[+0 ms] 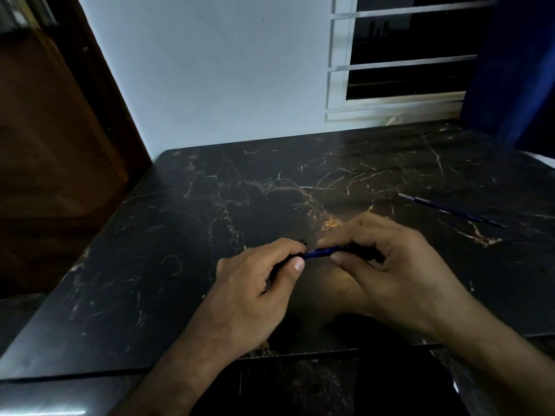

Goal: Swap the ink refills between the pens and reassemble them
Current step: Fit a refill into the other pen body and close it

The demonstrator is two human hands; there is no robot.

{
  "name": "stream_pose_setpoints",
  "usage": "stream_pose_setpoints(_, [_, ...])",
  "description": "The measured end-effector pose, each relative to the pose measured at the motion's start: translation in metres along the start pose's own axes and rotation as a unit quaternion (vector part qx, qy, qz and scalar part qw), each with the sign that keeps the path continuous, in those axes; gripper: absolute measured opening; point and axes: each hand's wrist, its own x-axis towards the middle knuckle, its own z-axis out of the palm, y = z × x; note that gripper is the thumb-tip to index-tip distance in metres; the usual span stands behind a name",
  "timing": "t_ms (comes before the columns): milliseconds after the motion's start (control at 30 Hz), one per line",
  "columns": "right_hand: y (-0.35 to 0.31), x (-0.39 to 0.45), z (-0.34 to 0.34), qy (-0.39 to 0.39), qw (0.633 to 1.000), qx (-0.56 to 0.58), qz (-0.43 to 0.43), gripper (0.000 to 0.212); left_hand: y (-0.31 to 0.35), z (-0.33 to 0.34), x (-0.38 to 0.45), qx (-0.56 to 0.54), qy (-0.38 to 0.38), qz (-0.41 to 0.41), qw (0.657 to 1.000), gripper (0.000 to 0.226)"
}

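Over the near middle of the black marble table (180, 235), both my hands hold one blue pen (321, 252). My left hand (255, 283) pinches its dark left end between thumb and fingers. My right hand (387, 259) grips its right part, which the fingers hide. Only a short blue stretch shows between the two thumbs. A small dark spring-like bit (304, 242) sticks out above my left fingertips. A thin blue ink refill (450, 210) with a pale tip lies alone on the table at the right, apart from both hands.
The table's front edge runs just under my wrists. A white wall and a barred window (399, 55) stand behind the table. A brown wooden door (45, 145) is at the left, and a blue curtain (516, 70) hangs at the right.
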Motion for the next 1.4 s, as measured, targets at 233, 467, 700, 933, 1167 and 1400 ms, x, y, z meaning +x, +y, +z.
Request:
stream_pose_setpoints(233, [0.006, -0.001, -0.026, 0.049, 0.998, 0.000, 0.045, 0.031, -0.009, -0.004, -0.001, 0.007, 0.021, -0.008, 1.000, 0.021])
stream_pose_setpoints(467, [0.000, -0.006, -0.006, -0.004, 0.999, 0.008, 0.042, 0.029, 0.000, 0.001, -0.002, 0.010, -0.002, -0.020, 1.000, 0.020])
stream_pose_setpoints(700, [-0.003, -0.006, 0.003, -0.061, 0.995, 0.058, 0.059, 0.018, 0.008, 0.006, -0.008, 0.058, -0.023, 0.005, 0.998, 0.024])
stream_pose_setpoints(933, [-0.007, -0.007, 0.007, -0.131, 0.967, 0.169, 0.138, 0.006, 0.006, 0.011, -0.010, 0.112, -0.034, 0.010, 0.993, 0.035])
stream_pose_setpoints(1167, [-0.001, -0.007, 0.008, -0.094, 0.994, 0.050, 0.033, 0.013, 0.002, 0.011, -0.006, 0.115, -0.088, -0.009, 0.989, 0.026])
stream_pose_setpoints(1400, [-0.004, -0.007, 0.009, -0.089, 0.992, 0.059, 0.071, 0.027, 0.013, 0.009, -0.009, 0.147, -0.101, 0.020, 0.984, 0.024])
